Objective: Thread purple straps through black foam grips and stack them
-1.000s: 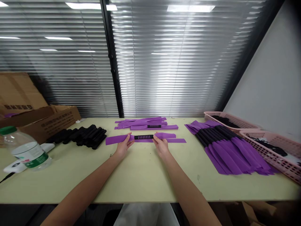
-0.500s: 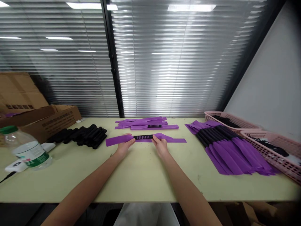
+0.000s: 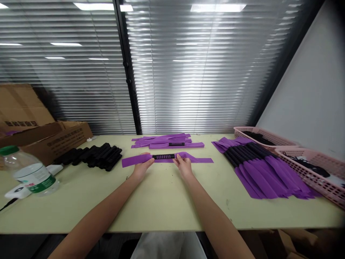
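Note:
A purple strap [image 3: 135,159] with a black slotted sleeve [image 3: 164,157] round its middle is held just above the table, lying left to right. My left hand [image 3: 142,168] is closed on the strap at the sleeve's left end. At the other end my right hand [image 3: 183,166] pinches the strap, thumb and fingers close to the sleeve. Purple shows through the sleeve's slots. Behind it lies a pile of purple straps [image 3: 161,139], the front one carrying a similar black sleeve [image 3: 176,144].
Black sleeves [image 3: 101,156] lie heaped at left, near a cardboard box [image 3: 67,138] and a water bottle [image 3: 29,172]. Sleeved purple straps [image 3: 258,169] are stacked at right. Beside them stand pink baskets [image 3: 309,147] with black items. Blinds [image 3: 183,79] cover the window behind the table [image 3: 161,205].
My right thumb and fingers have shifted slightly at the sleeve's right end, onto the purple strap. My left hand keeps its hold. The view has moved very slightly.

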`<state>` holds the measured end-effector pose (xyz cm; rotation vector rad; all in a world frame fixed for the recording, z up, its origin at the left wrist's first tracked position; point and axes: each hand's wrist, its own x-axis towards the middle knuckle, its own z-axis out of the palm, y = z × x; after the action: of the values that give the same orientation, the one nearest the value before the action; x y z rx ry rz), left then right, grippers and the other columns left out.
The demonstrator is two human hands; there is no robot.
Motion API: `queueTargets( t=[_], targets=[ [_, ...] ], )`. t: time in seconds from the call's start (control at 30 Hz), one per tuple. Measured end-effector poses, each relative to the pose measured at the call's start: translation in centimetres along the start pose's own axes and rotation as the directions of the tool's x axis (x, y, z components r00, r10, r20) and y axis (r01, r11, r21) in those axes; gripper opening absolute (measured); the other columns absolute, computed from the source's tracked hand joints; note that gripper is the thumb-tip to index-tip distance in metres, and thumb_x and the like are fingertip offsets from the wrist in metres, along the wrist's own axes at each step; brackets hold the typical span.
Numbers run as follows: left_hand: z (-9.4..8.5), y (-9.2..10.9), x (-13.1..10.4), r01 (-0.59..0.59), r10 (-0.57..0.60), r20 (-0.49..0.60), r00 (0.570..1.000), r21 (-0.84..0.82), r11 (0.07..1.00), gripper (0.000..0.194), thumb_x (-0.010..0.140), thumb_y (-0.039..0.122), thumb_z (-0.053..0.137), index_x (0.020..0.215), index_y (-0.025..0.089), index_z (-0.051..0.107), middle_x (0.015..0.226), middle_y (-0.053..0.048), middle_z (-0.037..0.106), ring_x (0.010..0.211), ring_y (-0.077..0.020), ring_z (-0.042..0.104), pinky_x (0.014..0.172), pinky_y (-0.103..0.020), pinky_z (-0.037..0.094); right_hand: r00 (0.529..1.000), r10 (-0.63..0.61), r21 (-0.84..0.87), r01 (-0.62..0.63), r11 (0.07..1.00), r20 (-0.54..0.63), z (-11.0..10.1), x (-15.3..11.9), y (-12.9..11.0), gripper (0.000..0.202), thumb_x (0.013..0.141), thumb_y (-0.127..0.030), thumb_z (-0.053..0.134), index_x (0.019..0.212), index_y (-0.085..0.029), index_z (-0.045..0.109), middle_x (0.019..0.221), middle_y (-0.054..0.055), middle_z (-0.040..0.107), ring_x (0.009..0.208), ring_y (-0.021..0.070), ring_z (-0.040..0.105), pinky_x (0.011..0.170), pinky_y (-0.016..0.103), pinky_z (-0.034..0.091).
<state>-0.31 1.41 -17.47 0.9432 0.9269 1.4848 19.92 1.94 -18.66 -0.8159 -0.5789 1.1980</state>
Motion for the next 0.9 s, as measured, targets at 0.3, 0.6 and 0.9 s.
queueTargets(
  t=[0.3,0.6,0.9],
  targets=[
    [-0.29,-0.21,0.21,0.02,-0.019,0.003,1.0,-0.011,1.0,0.039,0.064,0.006,0.079,0.098,0.019,0.063,0.092,-0.005,0.067,0.091,-0.0176,0.067,0.1,-0.04,0.048,0.998,0.003,-0.017,-0.004,1.0,-0.055,0.09,-0.18,-0.21,0.033,0.066,-0.034,0.081,0.065,-0.019,0.052,0.064,-0.001,0.064,0.071,0.0131,0.069,0.08,0.027,0.06],
    [-0.43,-0.72,0.92,0.031,-0.034,-0.045,0.998,-0.066,0.997,0.028,0.074,0.007,0.072,0.101,0.016,0.067,0.099,-0.008,0.071,0.099,-0.0184,0.066,0.101,-0.037,0.049,0.988,-0.054,0.011,0.056,0.998,-0.143,-0.02,-0.08,-0.59,0.035,0.059,-0.03,0.084,0.063,-0.017,0.051,0.065,-0.004,0.064,0.071,0.0108,0.067,0.08,0.026,0.06],
    [-0.05,-0.4,0.66,0.059,-0.066,-0.08,0.995,-0.086,0.995,0.024,0.076,0.005,0.07,0.098,0.014,0.069,0.096,-0.007,0.072,0.092,-0.0168,0.069,0.1,-0.038,0.05,0.974,-0.056,-0.041,0.048,0.998,-0.217,-0.14,-0.14,-0.54,0.023,0.065,-0.026,0.08,0.068,-0.012,0.062,0.062,0.0,0.064,0.061,0.0128,0.065,0.056,0.023,0.061]
  ],
)
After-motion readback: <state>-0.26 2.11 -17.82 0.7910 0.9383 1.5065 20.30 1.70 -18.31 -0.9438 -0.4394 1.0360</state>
